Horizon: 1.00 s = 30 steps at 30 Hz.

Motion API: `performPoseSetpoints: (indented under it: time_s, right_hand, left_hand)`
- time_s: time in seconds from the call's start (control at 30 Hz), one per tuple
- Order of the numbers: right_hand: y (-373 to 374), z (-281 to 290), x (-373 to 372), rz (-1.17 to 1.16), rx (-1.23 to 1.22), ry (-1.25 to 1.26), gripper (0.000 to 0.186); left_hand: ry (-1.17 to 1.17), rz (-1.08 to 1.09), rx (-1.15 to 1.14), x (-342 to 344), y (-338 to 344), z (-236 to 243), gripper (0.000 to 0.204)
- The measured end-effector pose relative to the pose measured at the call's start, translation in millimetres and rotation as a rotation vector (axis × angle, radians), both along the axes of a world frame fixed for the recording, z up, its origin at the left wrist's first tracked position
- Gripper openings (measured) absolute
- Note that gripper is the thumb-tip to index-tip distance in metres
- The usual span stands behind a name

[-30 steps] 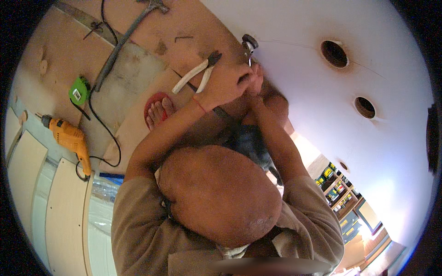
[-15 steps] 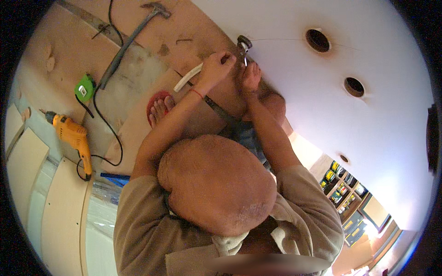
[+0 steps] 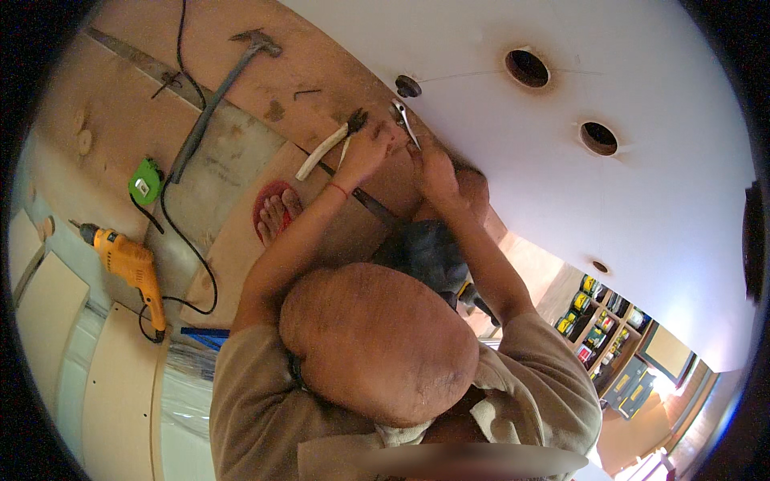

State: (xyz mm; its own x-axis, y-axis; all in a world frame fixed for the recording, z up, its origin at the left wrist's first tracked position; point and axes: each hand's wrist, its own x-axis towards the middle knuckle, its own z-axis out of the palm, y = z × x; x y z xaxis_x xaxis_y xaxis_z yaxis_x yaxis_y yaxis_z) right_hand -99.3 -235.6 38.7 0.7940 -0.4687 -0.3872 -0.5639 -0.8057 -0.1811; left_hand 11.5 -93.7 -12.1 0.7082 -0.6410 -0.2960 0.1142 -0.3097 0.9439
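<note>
Metal piece (image 3: 407,123) slants up-left from right hand (image 3: 437,174), lower end pinched there. Left hand (image 3: 371,151) just beside; grip unclear.

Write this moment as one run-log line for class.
left hand: at white-handled pliers, contact unclear | right hand: holds silver tool | nearby: hammer, orange drill

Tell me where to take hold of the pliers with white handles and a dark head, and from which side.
Take the white-handled pliers around both white handles, probably coming from the lower left, near the foot in the red sandal: the handles extend that way, while the dark head points upper right. The left hand partly hides the second handle.
</note>
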Motion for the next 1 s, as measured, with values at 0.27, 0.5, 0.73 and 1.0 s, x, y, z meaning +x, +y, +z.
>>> performPoseSetpoints:
  time_s: [0.27, 0.5, 0.73, 1.0]
  right_hand:
    - [-15, 102, 64, 0.312, -0.158, 0.219, 0.030]
    - [-26, 115, 112, 0.516, -0.244, 0.337, 0.026]
    - [-21, 105, 96, 0.282, -0.223, 0.394, 0.027]
    - [-46, 35, 56, -0.003, -0.219, 0.262, 0.034]
  left_hand:
    - [0.288, -0.030, -0.037, 31, 1, -17, 0.036]
    - [0.364, 0.070, -0.204, 35, -4, -5, 0.025]
    - [0.180, 0.069, -0.243, 47, -11, -18, 0.029]
    - [0.218, -0.064, -0.113, 73, -60, -24, 0.062]
